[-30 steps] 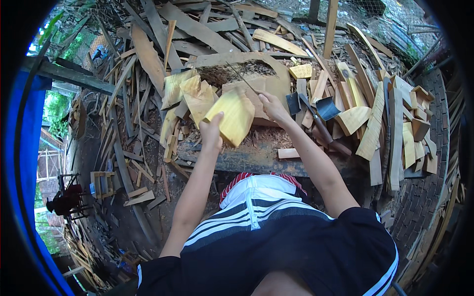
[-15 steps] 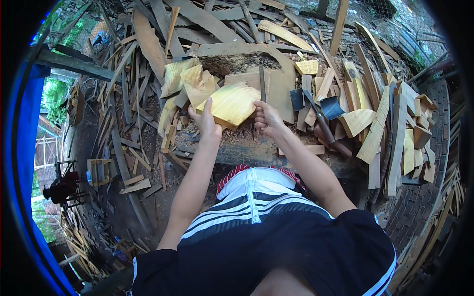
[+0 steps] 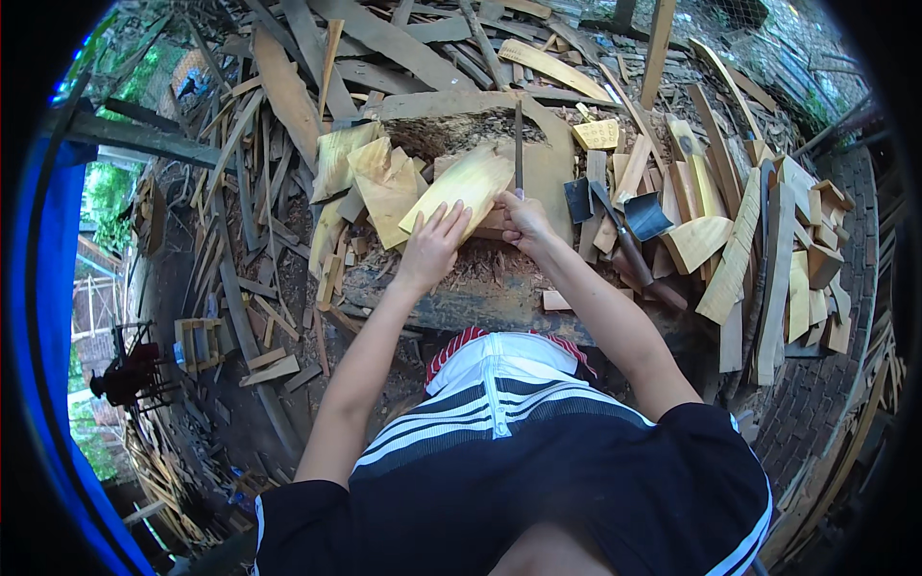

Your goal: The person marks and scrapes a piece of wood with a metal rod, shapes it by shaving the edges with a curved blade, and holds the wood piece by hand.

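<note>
A pale yellow piece of wood (image 3: 468, 184) is tilted over the worn bench in front of me. My left hand (image 3: 434, 248) grips its near left part, fingers laid across the face and thumb hidden. At the right edge of the wood, my right hand (image 3: 525, 223) is closed. A long thin dark blade-like tool (image 3: 519, 144) rises away from its fingers, and its lower end is hidden there. Just left of the held piece lie other rough pale wood pieces (image 3: 380, 182).
A tool with a dark curved metal head (image 3: 645, 215) and brown handle lies right of my hands. Wood blocks and offcuts (image 3: 732, 254) are heaped at the right. Long planks (image 3: 394, 38) pile up at the back, and a blue sheet (image 3: 43, 317) hangs far left.
The wood has turned and tipped, showing more of its broad face. My left hand has shifted right onto that face. The thin dark tool reaches farther away from me.
</note>
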Motion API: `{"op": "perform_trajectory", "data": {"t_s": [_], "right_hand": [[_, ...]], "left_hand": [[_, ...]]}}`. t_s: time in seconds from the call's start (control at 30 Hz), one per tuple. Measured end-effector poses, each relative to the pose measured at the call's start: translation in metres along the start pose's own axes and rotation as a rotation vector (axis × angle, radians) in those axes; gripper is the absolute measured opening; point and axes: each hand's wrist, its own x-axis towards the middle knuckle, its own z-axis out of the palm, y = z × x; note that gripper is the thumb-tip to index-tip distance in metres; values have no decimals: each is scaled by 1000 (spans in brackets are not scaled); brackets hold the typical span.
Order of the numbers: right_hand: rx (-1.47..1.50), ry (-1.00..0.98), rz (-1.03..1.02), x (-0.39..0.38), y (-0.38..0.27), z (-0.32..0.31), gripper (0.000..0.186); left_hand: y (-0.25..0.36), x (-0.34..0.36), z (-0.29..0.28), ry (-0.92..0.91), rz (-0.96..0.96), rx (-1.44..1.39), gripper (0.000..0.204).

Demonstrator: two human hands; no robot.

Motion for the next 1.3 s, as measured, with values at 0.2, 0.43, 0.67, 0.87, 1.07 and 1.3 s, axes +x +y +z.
{"op": "perform_trajectory", "data": {"t_s": [0.2, 0.43, 0.67, 0.87, 1.07, 1.3], "right_hand": [[-102, -65, -139, -23, -33, -16, 24], [-669, 71, -557, 18, -43, -36, 46], [-1384, 125, -785, -77, -57, 13, 38], [-1308, 297, -795, -40, -66, -2, 36], [-1225, 96, -901, -62, -59, 11, 38], [-1245, 138, -891, -65, -51, 37, 39]], "left_hand": [[33, 36, -55, 111, 40, -85, 59], [32, 69, -69, 198, -244, -570, 42], [-5, 55, -77, 68, -269, -701, 44], [17, 64, -99, -105, -403, -677, 43], [4, 54, -76, 83, -370, -845, 44], [-18, 59, -66, 162, -355, -888, 40]]}}
